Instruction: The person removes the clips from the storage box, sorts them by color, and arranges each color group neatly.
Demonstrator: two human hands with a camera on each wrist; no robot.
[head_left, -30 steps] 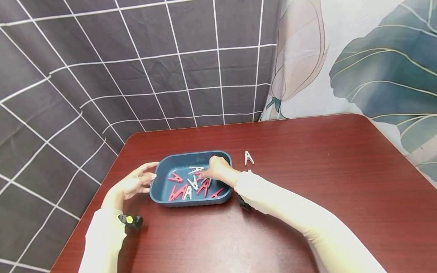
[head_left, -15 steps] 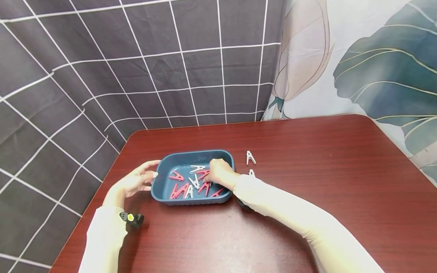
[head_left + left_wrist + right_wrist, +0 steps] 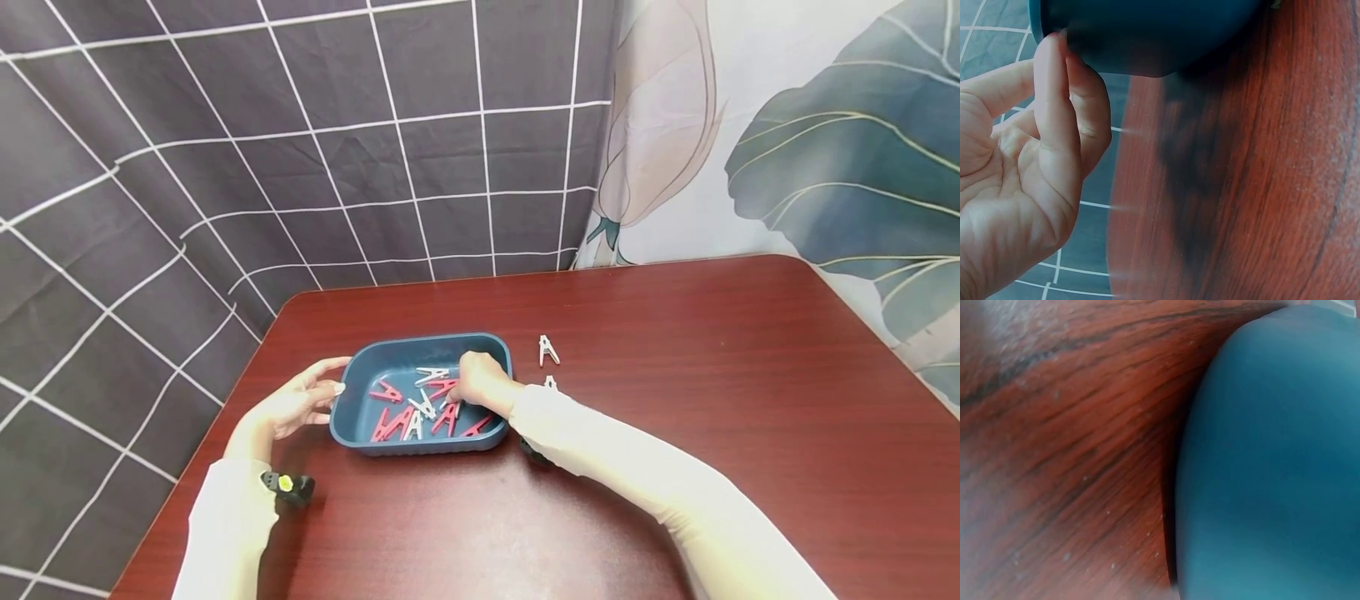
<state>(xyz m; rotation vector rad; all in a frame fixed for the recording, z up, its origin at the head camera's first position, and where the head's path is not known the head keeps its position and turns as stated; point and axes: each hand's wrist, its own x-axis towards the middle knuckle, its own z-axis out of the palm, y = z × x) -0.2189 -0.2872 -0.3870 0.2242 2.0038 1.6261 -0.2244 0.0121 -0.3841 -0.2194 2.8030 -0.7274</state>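
Observation:
A blue plastic basin [image 3: 420, 447] holds several red and white clothespins, such as a red clothespin [image 3: 387, 392] at its left and a white clothespin [image 3: 423, 406] near the middle. My left hand [image 3: 300, 402] pinches the basin's left rim, thumb over the edge and fingers against the outside. The left wrist view shows this left hand [image 3: 1041, 137] at the basin wall [image 3: 1147, 37]. My right hand [image 3: 482, 382] reaches down into the right side, fingertips among the clothespins beside a red clothespin [image 3: 446, 419]. I cannot tell whether it grips one. The right wrist view shows only the basin's outer wall [image 3: 1272, 462].
On the reddish-brown table [image 3: 675, 350], a white clothespin [image 3: 548, 351] lies right of the basin. Another white clothespin [image 3: 551, 382] shows partly behind the right sleeve [image 3: 615, 433]. A dark checked cloth [image 3: 360, 158] hangs behind the table's back edge.
The right hand has dipped slightly lower among the clothespins on the basin's right side. The left hand keeps its hold on the rim, and the view shifts slightly.

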